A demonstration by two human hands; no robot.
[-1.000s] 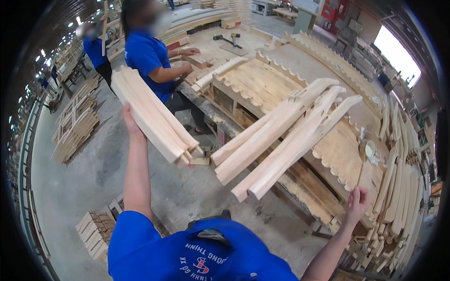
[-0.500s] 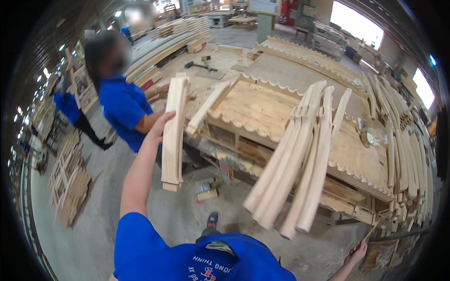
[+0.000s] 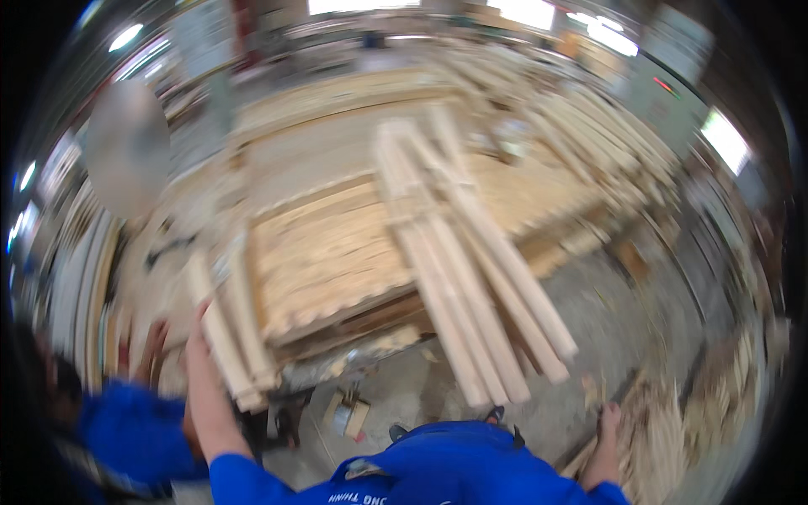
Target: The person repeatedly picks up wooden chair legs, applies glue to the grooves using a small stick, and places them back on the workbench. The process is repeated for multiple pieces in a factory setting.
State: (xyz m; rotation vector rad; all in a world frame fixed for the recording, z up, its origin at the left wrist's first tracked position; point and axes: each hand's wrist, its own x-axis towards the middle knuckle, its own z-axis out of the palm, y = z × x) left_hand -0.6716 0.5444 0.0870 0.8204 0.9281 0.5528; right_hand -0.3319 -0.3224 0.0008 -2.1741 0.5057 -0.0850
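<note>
My left hand [image 3: 199, 337] grips the side of a pale wooden slat bundle [image 3: 215, 330]. This bundle lies at the left end of the workbench, beside another pale wooden rail [image 3: 247, 313]. Well to the right, my right hand [image 3: 609, 418] hangs low over the floor, its fingers smeared by motion; whether it holds anything is unclear. Between the hands, several long shaped wooden legs [image 3: 459, 290] lie across a wooden panel with a scalloped edge [image 3: 332, 261], their near ends jutting past the bench edge.
A co-worker in a blue shirt [image 3: 139, 429] stands close at my left, hands near the bench. A hammer [image 3: 168, 247] lies on the bench's left part. More wooden pieces [image 3: 581, 126] are heaped at the far right. Wood stock [image 3: 652, 438] is piled on the floor at lower right.
My view has swung to the right and blurred. My left hand has brought the slat bundle from mid-air down beside the rail. The thin stick by my right hand no longer shows.
</note>
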